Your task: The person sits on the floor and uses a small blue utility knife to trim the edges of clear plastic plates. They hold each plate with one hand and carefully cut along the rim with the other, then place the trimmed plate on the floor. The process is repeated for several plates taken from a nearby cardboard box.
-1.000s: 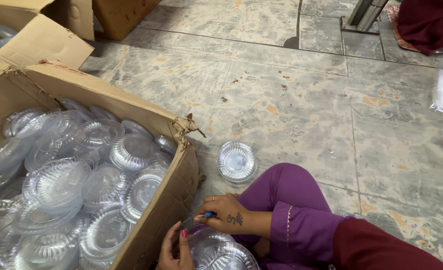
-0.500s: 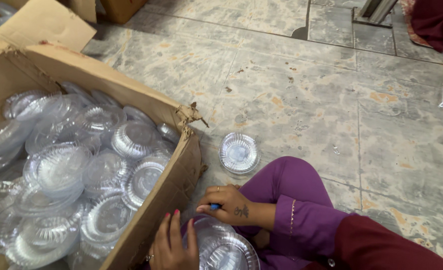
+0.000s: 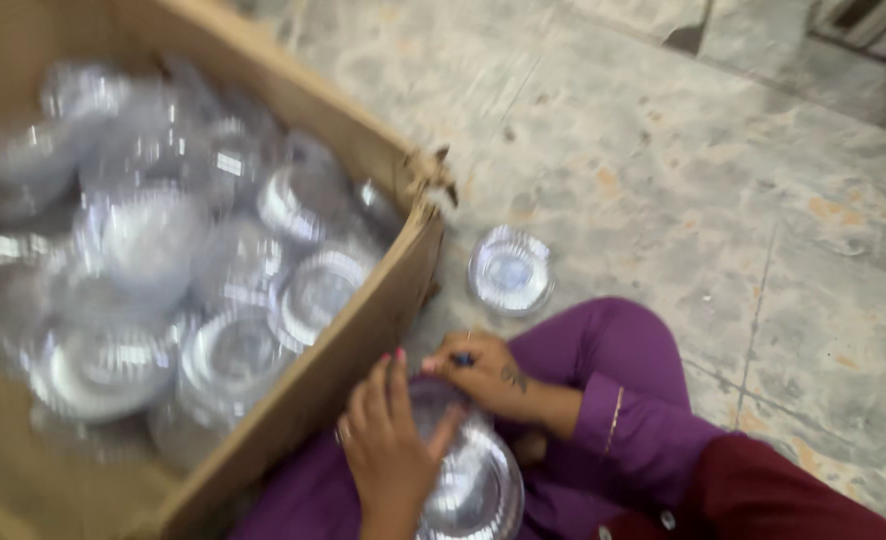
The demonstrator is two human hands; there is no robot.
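Note:
My left hand [image 3: 391, 440] rests on top of a clear plastic bowl [image 3: 468, 480] that sits in my lap, fingers spread over its rim. My right hand [image 3: 483, 375] is closed around a small blue object, perhaps a pen, and touches the far rim of the same bowl. A purple sleeve covers my right forearm. The frame is blurred by motion.
A large cardboard box [image 3: 363, 340] at my left is full of several clear plastic bowls [image 3: 153, 270]. One clear bowl [image 3: 510, 270] lies alone on the stone floor [image 3: 683, 190] just past the box corner. My purple-clad knee [image 3: 603, 340] is by it.
The view has swung down and left, so the box fills more of the frame. My left hand has moved up onto the bowl in my lap; my right hand stays at its rim.

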